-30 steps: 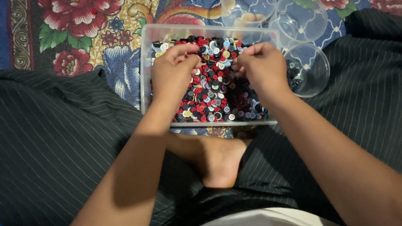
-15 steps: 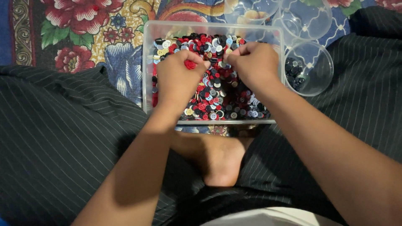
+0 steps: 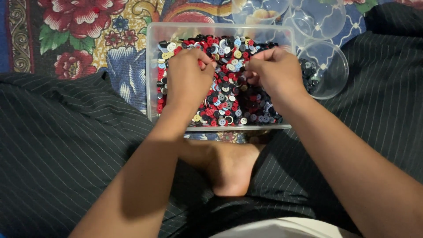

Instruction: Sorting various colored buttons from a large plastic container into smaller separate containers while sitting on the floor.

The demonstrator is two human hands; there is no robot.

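A bare foot (image 3: 229, 169) rests between striped trouser legs. Past it sits a clear tub (image 3: 152, 70) full of buttons (image 3: 229, 94). The left hand (image 3: 187, 81) has moved up and now pinches a red button. The right hand (image 3: 273, 72) has its fingers pressed together, too. Clear bowls (image 3: 324, 68) stand behind.

Left hand (image 3: 187, 81) and right hand (image 3: 275, 72) cover the buttons (image 3: 229, 94) under them, and curled fingers hide whatever either one pinches, so the grip can't be read. The clear bowls (image 3: 315, 17) beyond the right hand are cut off by the top edge. Dark bits in the small bowl (image 3: 324, 70) right of that hand are too small to identify.
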